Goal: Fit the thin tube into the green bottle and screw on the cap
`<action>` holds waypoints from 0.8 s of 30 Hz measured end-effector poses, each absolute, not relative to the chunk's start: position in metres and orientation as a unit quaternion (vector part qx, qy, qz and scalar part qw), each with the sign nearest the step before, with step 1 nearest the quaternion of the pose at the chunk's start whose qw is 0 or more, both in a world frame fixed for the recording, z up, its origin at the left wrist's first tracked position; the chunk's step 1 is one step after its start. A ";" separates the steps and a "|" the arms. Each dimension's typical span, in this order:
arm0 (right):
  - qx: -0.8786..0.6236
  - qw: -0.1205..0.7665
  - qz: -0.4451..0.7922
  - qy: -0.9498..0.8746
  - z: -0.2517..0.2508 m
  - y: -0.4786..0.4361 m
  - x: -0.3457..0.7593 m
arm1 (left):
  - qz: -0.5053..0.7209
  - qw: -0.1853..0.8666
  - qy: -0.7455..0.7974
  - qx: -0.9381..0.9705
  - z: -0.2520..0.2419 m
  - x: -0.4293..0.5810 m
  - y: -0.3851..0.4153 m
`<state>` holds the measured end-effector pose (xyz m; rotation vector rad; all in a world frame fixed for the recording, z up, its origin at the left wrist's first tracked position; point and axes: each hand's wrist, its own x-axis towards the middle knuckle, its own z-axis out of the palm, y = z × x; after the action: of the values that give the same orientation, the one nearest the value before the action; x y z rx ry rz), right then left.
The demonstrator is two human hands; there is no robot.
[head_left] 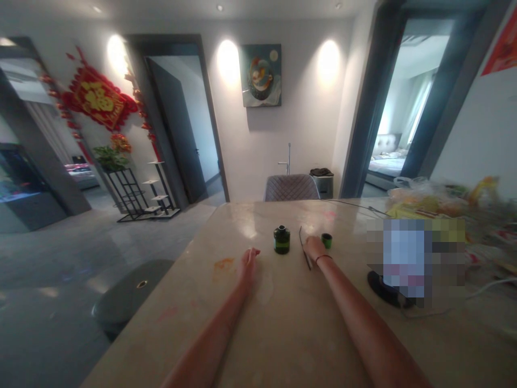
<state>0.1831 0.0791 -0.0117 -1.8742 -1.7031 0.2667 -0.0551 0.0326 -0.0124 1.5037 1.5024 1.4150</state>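
A small dark green glass bottle (281, 241) stands upright on the table with its narrow mouth uncovered. To its left, my left hand (249, 261) rests on the tabletop, fingers curled together, with nothing visible in them. My right hand (315, 248) is closed over thin dark sticks (306, 257) lying to the right of the bottle. The fingers hide the sticks' middle, while their ends show above and below. Just beyond the right hand sits a short green cap (327, 241), partly beside the knuckles.
The pale stone table (274, 334) carries a blurred-out device on a round black base (379, 288) at the right. Plastic bags (428, 191) and clutter lie behind it. A quilted chair (291, 187) faces me; a grey stool (133, 291) stands left.
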 end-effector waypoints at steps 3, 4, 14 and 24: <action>-0.728 0.271 0.105 -0.621 -0.012 0.076 0.182 | 0.533 0.290 0.556 0.568 -0.012 -0.055 0.033; -0.732 0.267 0.105 -0.618 -0.010 0.075 0.181 | 0.532 0.289 0.556 0.570 -0.012 -0.055 0.033; -0.674 0.445 0.099 -0.581 0.058 0.056 0.171 | 0.521 0.274 0.566 0.577 -0.008 -0.053 0.028; -0.476 0.729 0.102 -0.482 0.096 0.050 0.126 | 0.517 0.270 0.574 0.575 -0.008 -0.054 0.027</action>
<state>0.1258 0.0505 0.0960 -1.0482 -1.0616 0.2243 -0.0536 0.0271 -0.0084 1.5482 1.5457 1.3944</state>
